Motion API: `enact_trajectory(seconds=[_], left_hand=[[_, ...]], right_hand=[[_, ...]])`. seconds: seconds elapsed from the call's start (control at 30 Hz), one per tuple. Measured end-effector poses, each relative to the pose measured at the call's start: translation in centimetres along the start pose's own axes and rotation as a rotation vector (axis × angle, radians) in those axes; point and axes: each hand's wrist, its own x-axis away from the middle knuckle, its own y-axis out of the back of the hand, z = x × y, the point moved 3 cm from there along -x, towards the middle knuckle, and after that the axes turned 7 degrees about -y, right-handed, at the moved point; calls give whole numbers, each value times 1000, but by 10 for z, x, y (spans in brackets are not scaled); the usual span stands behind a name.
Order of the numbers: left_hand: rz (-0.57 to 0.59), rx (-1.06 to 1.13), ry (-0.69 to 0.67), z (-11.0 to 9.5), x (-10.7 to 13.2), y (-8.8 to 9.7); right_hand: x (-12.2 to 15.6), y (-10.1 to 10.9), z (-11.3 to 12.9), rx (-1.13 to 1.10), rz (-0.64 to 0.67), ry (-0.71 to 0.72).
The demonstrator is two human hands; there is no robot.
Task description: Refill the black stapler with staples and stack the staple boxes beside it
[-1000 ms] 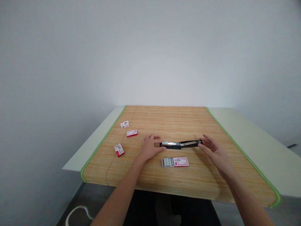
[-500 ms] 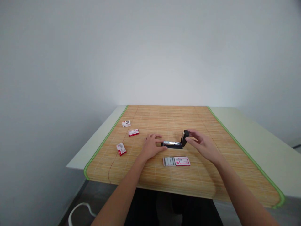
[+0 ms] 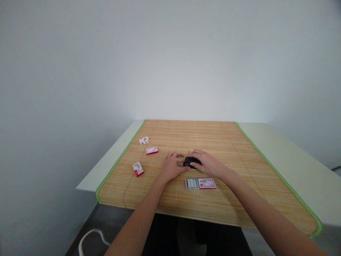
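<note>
A black stapler (image 3: 192,161) lies on the bamboo mat with its top arm folded down over the base. My right hand (image 3: 206,163) is wrapped over the top arm from the right and hides the rear half. At the stapler's left end, my left hand (image 3: 173,166) holds the base between thumb and fingers. Just in front of the stapler lies a partly slid-open box of staples (image 3: 200,183); rows of grey staples show in its left part.
Three small red-and-white boxes lie at the left of the mat: one box at the back (image 3: 144,140), a flat box (image 3: 152,150) and a nearer box (image 3: 138,169). The bamboo mat (image 3: 170,199) has green edging and covers a white table (image 3: 287,153). A wall stands behind.
My right hand has moved left and down, swinging the stapler's raised top arm down onto the base. My left hand has stayed at the left end.
</note>
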Motion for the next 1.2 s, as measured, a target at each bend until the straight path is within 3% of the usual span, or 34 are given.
enact_trajectory(seconds=[0.1, 0.17, 0.3, 0.4, 0.5, 0.77, 1.07, 1.2], left_hand=[[14, 4, 7, -2, -2, 0], [11, 19, -2, -3, -1, 3], [-57, 140, -8, -10, 19, 18], [-10, 276, 29, -20, 51, 28], [80, 303, 34, -32, 74, 31], [90, 257, 26, -50, 75, 25], [80, 260, -97, -51, 78, 18], [77, 284, -93, -49, 77, 18]], right_hand=[[2, 0, -1, -9, -24, 4], [13, 5, 0, -3, -127, -25], [62, 14, 3, -21, -355, -130], [103, 4, 2, -66, -298, -167], [124, -11, -1, -90, -209, -172], [116, -19, 0, -154, -167, -132], [118, -22, -3, -149, -139, -138], [120, -25, -6, -166, -145, -143]])
